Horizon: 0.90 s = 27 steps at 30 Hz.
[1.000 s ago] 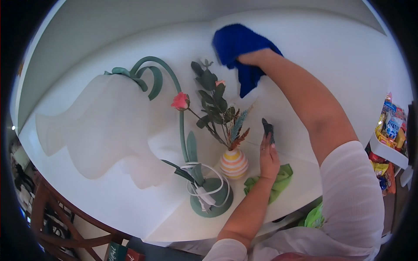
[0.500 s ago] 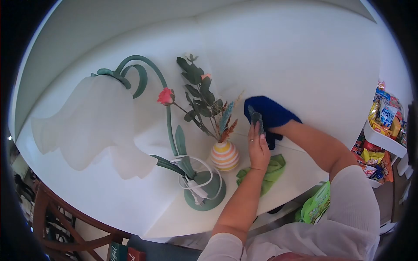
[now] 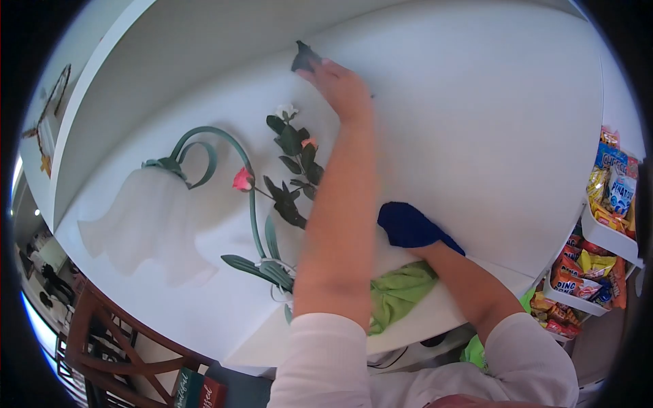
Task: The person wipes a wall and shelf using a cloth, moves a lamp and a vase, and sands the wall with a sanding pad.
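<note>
Gripping dark cloth — left arm across bouquet

The white table bears a lamp and green cloth (crumpled).

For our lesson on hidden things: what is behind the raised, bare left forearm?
Dark-green leafy stems and a crumpled lime-green cloth are partly behind the left forearm. Anything it fully covers, including the cloth's hidden edge, cannot be seen.
</note>
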Each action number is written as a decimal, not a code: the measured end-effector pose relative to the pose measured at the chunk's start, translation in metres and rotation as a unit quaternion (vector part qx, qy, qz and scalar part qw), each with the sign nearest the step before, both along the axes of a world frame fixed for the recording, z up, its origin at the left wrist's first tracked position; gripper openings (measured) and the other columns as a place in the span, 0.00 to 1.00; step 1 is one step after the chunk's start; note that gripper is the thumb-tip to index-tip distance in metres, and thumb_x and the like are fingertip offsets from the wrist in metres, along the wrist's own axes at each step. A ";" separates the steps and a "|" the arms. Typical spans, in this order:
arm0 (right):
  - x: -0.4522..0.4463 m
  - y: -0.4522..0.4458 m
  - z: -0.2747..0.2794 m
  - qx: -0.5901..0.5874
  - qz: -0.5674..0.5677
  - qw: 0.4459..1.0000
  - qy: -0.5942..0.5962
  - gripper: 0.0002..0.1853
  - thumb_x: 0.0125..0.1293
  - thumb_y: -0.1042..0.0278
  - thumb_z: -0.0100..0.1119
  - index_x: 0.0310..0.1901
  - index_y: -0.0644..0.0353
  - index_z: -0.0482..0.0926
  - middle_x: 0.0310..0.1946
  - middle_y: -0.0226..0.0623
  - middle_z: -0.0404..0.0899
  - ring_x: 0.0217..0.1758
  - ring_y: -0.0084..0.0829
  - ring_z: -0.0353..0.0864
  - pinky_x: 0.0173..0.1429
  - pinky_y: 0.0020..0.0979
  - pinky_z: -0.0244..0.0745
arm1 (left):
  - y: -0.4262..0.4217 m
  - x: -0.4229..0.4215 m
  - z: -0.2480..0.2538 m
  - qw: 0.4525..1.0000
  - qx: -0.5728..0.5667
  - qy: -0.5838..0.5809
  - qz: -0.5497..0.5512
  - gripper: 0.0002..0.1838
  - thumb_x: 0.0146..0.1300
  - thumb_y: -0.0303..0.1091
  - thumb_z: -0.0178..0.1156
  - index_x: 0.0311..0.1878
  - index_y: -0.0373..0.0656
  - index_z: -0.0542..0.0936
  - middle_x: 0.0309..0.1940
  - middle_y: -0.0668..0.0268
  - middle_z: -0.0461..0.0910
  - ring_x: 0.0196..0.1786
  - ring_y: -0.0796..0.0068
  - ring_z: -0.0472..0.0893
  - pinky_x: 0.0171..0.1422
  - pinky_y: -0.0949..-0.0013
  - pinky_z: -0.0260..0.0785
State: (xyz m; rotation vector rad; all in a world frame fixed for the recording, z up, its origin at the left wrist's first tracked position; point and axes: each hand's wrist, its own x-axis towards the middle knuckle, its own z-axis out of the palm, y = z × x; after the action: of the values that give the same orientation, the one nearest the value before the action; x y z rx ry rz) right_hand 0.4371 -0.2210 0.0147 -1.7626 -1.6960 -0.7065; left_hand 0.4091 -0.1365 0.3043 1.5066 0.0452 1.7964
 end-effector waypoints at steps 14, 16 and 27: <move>-0.005 0.007 0.008 0.050 -0.006 0.998 0.032 0.18 0.43 0.74 0.58 0.41 0.63 0.75 0.44 0.47 0.73 0.51 0.46 0.70 0.58 0.40 0.64 | 0.066 0.026 0.022 0.942 0.179 0.195 0.208 0.17 0.58 0.31 0.45 0.46 0.29 0.73 0.58 0.47 0.65 0.61 0.53 0.65 0.62 0.53 0.56; -0.003 0.009 0.006 0.055 -0.003 0.998 0.032 0.19 0.42 0.75 0.58 0.41 0.63 0.75 0.43 0.48 0.73 0.50 0.46 0.71 0.58 0.40 0.65 | 0.047 0.025 0.011 0.922 0.198 0.226 0.247 0.16 0.58 0.31 0.45 0.45 0.31 0.73 0.57 0.48 0.66 0.59 0.56 0.67 0.58 0.55 0.60; -0.003 0.010 0.008 0.050 0.004 0.997 0.050 0.19 0.39 0.73 0.59 0.39 0.62 0.76 0.42 0.47 0.74 0.50 0.46 0.71 0.57 0.41 0.65 | 0.112 0.045 0.047 0.787 0.352 0.228 0.452 0.14 0.58 0.32 0.44 0.36 0.36 0.78 0.44 0.53 0.76 0.50 0.59 0.74 0.52 0.59 0.66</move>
State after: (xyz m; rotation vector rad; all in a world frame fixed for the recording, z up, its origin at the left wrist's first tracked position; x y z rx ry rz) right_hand 0.4339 -0.2114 0.0229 -1.6925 -1.5733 -0.6761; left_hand 0.4544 -0.0249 0.3508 2.7912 0.4492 2.2245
